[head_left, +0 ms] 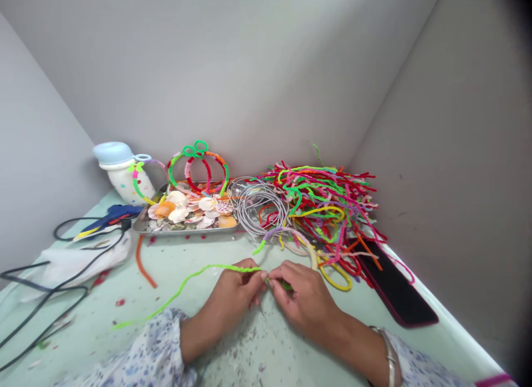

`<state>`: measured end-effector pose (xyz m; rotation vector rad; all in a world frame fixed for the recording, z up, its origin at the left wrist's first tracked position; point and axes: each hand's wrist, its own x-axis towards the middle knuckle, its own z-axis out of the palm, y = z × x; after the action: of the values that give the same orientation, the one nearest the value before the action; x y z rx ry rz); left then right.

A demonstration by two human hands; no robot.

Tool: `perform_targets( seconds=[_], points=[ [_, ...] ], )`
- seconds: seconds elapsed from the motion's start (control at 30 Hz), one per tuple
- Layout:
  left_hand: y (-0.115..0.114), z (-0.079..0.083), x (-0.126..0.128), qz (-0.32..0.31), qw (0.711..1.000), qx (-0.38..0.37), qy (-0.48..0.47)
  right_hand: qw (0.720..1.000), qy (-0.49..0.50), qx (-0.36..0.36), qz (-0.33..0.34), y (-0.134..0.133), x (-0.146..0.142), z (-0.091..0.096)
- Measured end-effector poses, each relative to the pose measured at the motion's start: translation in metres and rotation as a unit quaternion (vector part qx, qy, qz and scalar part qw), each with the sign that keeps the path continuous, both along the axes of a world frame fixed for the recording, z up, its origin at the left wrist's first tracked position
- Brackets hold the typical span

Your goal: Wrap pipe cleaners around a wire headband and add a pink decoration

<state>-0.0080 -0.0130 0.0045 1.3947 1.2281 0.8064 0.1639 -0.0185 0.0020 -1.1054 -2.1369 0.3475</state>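
Across my green table [95, 315], below the shell tray [141, 227], I am pinching a green pipe cleaner [195, 279] at lower center, my left hand [228, 304] and right hand [303, 298] both closed on it.

Fuzzy chenille stem [216, 268], glossy metal tray [187, 230].

The bare left hand [235, 301] and bare right hand [303, 298] meet at the fingertips, pinching. The left forearm [199, 337] and right forearm [353, 342] angle inward.

Bright even light, faint shadows, dark right edge, wide-angle warping
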Motion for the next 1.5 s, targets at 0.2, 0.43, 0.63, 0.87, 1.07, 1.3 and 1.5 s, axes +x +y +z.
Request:
perform_targets(
  seconds=[0.2, 0.43, 0.63, 0.87, 1.07, 1.3, 1.5],
  points=[
    [-0.003, 0.0, -0.006, -0.021, 0.989, 0.124, 0.073, 1.0, 0.001, -0.013, 0.002, 0.001, 0.001, 0.002],
    [-0.005, 0.003, -0.007, -0.04, 0.98, 0.149, 0.126, 1.0, 0.005, -0.028, 0.003, 0.003, 0.002, 0.002],
    [-0.002, 0.005, -0.009, -0.083, 0.955, 0.245, 0.148, 0.999, 0.009, -0.033, 0.007, 0.001, 0.003, 0.003],
    [-0.004, 0.004, -0.011, -0.146, 0.879, 0.324, 0.317, 0.999, 0.006, -0.05, 0.01, 0.001, 0.003, 0.003],
    [-0.009, 0.003, -0.012, -0.116, 0.872, 0.327, 0.345, 0.998, 0.018, -0.055, 0.002, 0.001, 0.003, 0.004],
    [-0.007, 0.003, -0.013, -0.085, 0.887, 0.356, 0.281, 0.998, 0.025, -0.052, -0.005, 0.002, 0.003, 0.004],
    [-0.008, 0.006, -0.015, -0.101, 0.86, 0.404, 0.294, 0.998, 0.033, -0.055, -0.008, 0.0, 0.003, 0.003]
  ],
)
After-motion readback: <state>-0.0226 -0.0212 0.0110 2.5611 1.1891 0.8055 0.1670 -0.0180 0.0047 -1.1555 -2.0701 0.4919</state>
